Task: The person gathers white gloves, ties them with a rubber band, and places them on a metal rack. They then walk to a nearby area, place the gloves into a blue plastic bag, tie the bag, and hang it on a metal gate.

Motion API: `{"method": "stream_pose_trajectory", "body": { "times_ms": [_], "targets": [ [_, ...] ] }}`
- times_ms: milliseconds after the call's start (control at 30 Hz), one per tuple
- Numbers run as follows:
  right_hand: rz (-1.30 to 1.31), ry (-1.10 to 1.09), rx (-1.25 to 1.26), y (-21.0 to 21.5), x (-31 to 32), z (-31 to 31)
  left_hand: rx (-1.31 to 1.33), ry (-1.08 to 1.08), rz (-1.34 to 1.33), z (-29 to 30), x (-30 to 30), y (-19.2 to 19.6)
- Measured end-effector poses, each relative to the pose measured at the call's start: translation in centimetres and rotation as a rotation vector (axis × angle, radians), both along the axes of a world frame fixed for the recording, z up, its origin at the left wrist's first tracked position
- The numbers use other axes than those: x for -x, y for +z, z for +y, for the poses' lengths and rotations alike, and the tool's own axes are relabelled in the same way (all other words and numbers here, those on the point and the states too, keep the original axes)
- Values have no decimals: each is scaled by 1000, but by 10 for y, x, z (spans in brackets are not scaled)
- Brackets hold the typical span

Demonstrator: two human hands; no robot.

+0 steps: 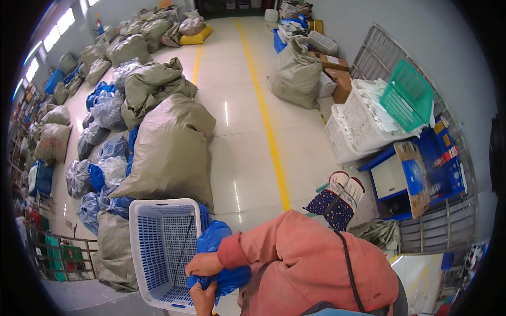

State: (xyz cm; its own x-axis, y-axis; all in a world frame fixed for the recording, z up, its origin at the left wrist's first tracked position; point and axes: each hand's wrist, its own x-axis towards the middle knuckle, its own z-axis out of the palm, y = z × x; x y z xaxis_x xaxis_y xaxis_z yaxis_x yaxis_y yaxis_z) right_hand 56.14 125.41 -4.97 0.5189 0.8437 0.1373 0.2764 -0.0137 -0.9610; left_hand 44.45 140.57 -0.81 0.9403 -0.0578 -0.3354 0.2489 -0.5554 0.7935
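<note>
A blue plastic bag (217,238) bulges over the right side of a white plastic basket (138,247) with slotted walls. My right hand (205,264), coming from a salmon-pink sleeve, is closed on the bag at the basket's edge. Just below it, my left hand (204,297) pinches a gathered part of the same bag between thumb and fingers. Inside the basket lies a thin dark cord, and blue basket walls show along its right side. What the bag contains is hidden.
Large tan woven sacks (168,147) and grey and blue bags (109,113) crowd the left. White crates (363,124) topped by a green basket (408,95) stand right, above a blue cabinet (406,168). Nearby lies a navy dotted cloth item (329,209). A yellow line (263,113) crosses the floor.
</note>
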Motion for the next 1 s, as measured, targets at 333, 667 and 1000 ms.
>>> {"method": "stream_pose_trajectory", "body": {
  "times_ms": [333,667,1000],
  "targets": [
    [322,86,202,-67,-27,12,-405,-270,-562,8,-22,5],
    [214,-491,203,-39,-10,5,-137,-388,-332,25,-50,-6],
    [-150,-745,-4,-9,-12,-26,1118,18,622,-5,-45,-47]
  ]
}}
